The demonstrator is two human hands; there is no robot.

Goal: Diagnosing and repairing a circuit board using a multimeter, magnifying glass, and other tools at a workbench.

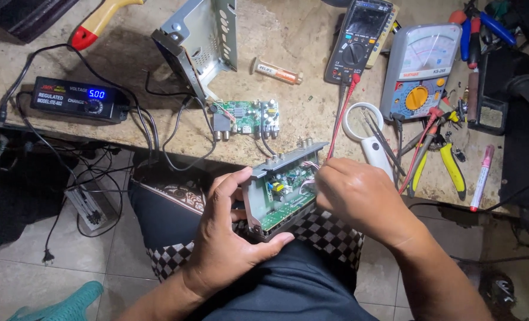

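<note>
My left hand (229,238) grips the near left corner of a small grey metal chassis (285,163) with a green circuit board (282,190) inside, held tilted above my lap. My right hand (356,196) rests at the chassis's right side, fingertips pinched over the board's wiring; what they pinch is hidden. A second small green circuit board (246,117) lies on the bench just beyond, with cables attached.
On the worn bench stand an open metal case (200,41), a black regulated power supply (77,100), a digital multimeter (359,38), an analogue multimeter (419,68), a magnifier (365,128), yellow-handled pliers (448,163), a pink marker (481,178) and a syringe tube (276,71).
</note>
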